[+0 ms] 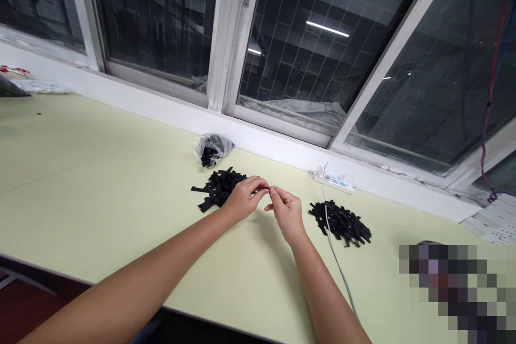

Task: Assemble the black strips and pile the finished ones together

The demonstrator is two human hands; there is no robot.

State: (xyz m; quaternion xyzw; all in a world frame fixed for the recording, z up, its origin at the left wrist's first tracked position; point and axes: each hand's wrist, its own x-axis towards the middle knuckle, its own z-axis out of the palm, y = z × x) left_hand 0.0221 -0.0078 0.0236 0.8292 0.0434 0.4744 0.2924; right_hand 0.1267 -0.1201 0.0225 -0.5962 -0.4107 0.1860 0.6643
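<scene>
My left hand and my right hand meet above the table, fingertips nearly touching. Between them both pinch a small black strip, mostly covered by the fingers. Behind and to the left of my left hand lies a loose pile of black fabric strips, some with tiny pale spots. A second pile of similar black strips sits to the right of my right hand, apart from it.
A clear plastic bag with black pieces stands near the wall. A white power strip sends a white cable across the right pile to the front. Windows line the back of the pale green table. A pixelated dark area covers the lower right.
</scene>
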